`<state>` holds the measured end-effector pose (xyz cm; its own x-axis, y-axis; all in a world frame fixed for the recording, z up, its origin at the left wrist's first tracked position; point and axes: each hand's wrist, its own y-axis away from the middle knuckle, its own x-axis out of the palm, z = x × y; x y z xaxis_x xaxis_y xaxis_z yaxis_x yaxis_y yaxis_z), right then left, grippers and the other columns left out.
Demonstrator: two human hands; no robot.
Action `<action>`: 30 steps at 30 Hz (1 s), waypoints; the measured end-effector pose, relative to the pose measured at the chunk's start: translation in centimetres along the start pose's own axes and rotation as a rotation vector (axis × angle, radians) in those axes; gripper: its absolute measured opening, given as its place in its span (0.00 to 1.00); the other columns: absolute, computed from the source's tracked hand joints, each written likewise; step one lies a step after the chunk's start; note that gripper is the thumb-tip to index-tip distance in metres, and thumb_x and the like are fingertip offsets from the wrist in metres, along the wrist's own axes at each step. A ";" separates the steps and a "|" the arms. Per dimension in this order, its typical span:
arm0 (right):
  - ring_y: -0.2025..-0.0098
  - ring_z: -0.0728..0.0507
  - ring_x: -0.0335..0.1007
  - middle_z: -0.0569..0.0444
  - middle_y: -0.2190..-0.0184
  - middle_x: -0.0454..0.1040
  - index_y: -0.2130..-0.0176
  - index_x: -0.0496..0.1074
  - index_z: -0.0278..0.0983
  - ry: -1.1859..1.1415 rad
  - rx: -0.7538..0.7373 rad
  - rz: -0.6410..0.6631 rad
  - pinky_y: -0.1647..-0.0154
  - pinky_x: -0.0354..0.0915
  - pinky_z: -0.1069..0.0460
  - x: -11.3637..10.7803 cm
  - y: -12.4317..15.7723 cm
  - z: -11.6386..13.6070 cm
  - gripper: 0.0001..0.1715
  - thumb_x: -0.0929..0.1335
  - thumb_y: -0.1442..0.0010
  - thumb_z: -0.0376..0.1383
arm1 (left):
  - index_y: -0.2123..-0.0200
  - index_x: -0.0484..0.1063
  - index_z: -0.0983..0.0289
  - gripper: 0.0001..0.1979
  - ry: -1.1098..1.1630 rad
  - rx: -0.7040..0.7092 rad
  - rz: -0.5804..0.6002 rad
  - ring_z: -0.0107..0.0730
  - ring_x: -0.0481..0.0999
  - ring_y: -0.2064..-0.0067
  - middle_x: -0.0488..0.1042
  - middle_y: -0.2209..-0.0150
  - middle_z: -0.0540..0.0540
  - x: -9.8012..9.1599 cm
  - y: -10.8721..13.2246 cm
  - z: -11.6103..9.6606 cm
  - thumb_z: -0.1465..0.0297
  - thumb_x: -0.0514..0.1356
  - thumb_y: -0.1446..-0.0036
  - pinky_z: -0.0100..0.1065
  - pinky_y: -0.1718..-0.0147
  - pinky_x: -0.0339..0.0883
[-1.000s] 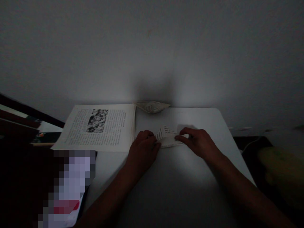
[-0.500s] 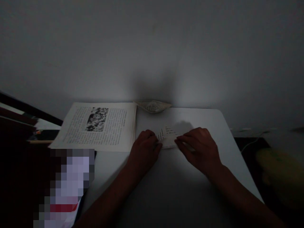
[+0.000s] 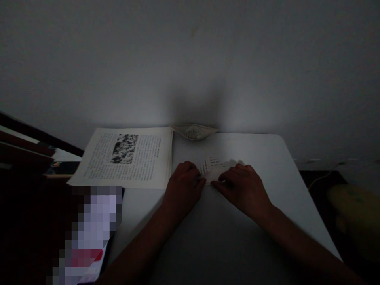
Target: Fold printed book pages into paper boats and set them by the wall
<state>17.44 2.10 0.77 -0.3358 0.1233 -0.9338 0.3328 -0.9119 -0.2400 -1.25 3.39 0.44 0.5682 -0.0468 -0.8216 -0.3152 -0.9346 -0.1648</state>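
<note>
Tabletop, plain white point(image 3: 208, 245), nearest. On it the left hand point(image 3: 184, 186) curls shut, pinching the left corner of a small folded piece of printed white paper point(image 3: 212, 168). The right hand point(image 3: 242, 190) lies flat on its right side. Light, thin, tearable, I'd judge: hold creased edges. Beyond, an open printed book point(image 3: 127, 156) and a folded paper boat point(image 3: 194, 131).

An open book point(image 3: 127, 156) with a printed photograph lay on the left of the white worktop point(image 3: 237, 237), its far edge by the plain wall point(image 3: 190, 59). A folded paper boat point(image 3: 194, 131) sat against that wall, just beside the book's corner. A pale cable point(image 3: 319, 178) trailed off to the right.
</note>
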 end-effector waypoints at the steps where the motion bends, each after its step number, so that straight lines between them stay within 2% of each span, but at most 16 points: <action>1: 0.68 0.44 0.67 0.55 0.76 0.74 0.73 0.73 0.39 -0.007 0.005 0.003 0.64 0.55 0.48 0.0 0.0 0.0 0.13 0.68 0.44 0.45 | 0.71 0.70 0.64 0.03 -0.002 0.001 -0.001 0.36 0.69 0.59 0.69 0.63 0.55 0.0 0.0 0.0 0.71 0.59 0.47 0.40 0.57 0.68; 6: 0.69 0.44 0.67 0.56 0.76 0.74 0.72 0.73 0.40 -0.044 0.038 0.036 0.64 0.55 0.48 -0.3 0.0 -0.3 0.10 0.68 0.45 0.43 | 0.71 0.70 0.65 0.03 -0.009 -0.002 0.004 0.36 0.68 0.59 0.69 0.63 0.56 0.0 0.0 0.0 0.72 0.59 0.47 0.40 0.57 0.67; 14: 0.66 0.42 0.64 0.55 0.75 0.73 0.72 0.73 0.40 -0.039 0.006 -0.008 0.63 0.54 0.47 0.0 -0.1 0.0 0.07 0.68 0.45 0.40 | 0.71 0.70 0.64 0.02 -0.004 0.000 0.004 0.36 0.68 0.59 0.69 0.63 0.55 0.0 0.0 0.0 0.72 0.59 0.47 0.40 0.56 0.67; 20: 0.65 0.42 0.64 0.54 0.72 0.74 0.67 0.75 0.41 -0.066 -0.007 0.000 0.61 0.53 0.47 0.0 -0.1 0.2 0.05 0.68 0.44 0.39 | 0.70 0.69 0.64 0.02 -0.005 -0.003 -0.014 0.36 0.68 0.59 0.69 0.64 0.55 0.1 0.0 -0.2 0.72 0.59 0.47 0.40 0.56 0.67; 26: 0.64 0.41 0.65 0.54 0.71 0.75 0.64 0.75 0.41 -0.076 0.009 0.006 0.61 0.53 0.46 0.0 -0.1 0.1 0.07 0.70 0.46 0.39 | 0.63 0.67 0.65 0.15 -0.018 -0.033 -0.010 0.38 0.68 0.58 0.69 0.63 0.55 0.2 -0.3 -0.4 0.65 0.64 0.52 0.40 0.58 0.67; 30: 0.63 0.41 0.65 0.54 0.71 0.75 0.65 0.74 0.41 -0.075 0.019 -0.006 0.60 0.54 0.46 -0.2 -0.1 0.0 0.07 0.70 0.46 0.39 | 0.62 0.67 0.64 0.17 0.000 -0.044 0.009 0.39 0.68 0.57 0.69 0.61 0.55 0.1 -0.4 -0.5 0.63 0.65 0.54 0.40 0.57 0.67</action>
<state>17.47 2.15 0.95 -0.4030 0.0997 -0.9097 0.3139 -0.9187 -0.2397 -0.71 3.55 0.63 0.5657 -0.0549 -0.8228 -0.2865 -0.9487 -0.1337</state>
